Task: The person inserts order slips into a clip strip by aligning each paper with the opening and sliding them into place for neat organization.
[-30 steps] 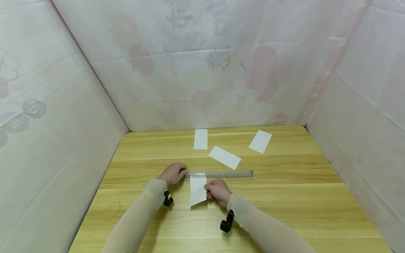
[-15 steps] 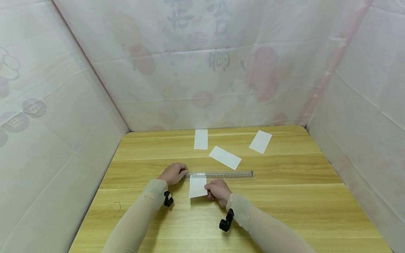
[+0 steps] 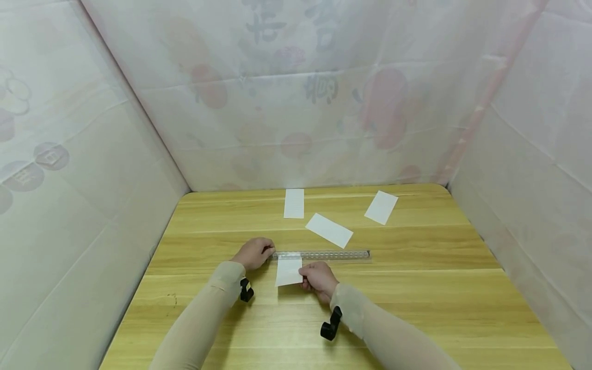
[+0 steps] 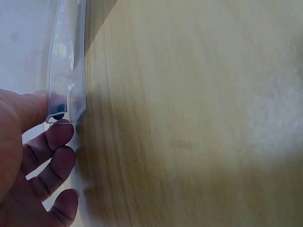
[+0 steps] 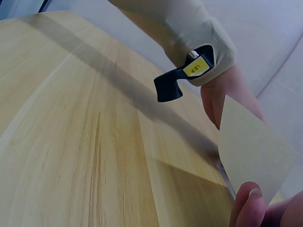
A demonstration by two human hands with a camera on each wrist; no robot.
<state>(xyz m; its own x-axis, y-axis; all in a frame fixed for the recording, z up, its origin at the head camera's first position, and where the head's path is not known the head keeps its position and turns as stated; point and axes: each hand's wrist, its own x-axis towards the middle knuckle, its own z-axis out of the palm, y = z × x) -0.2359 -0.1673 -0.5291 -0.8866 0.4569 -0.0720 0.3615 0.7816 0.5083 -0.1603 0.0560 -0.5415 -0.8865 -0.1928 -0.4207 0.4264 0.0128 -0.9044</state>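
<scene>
A clear plastic ruler (image 3: 335, 255) with a ridged strip along it lies crosswise on the table. My left hand (image 3: 254, 253) holds its left end; in the left wrist view, the thumb and curled fingers (image 4: 60, 135) are right at that end (image 4: 59, 111). A white paper slip (image 3: 289, 271) stretches toward me from the ruler, its far end overlapping the clear plastic. Between thumb and fingers, my right hand (image 3: 320, 279) pinches the slip's right edge. The slip's near end is raised and bent upward, as the right wrist view of the paper (image 5: 251, 146) shows.
Beyond the ruler lie three more white paper slips: one at the back (image 3: 293, 203), one slanted in the middle (image 3: 329, 230), and one at the back right (image 3: 381, 207). The wooden table (image 3: 416, 308) meets pale printed cloth walls (image 3: 296, 103) on three sides.
The slip's near end has come up and away from me, so the paper looks shorter in the head view. Both hands and the ruler have stayed nearly in place.
</scene>
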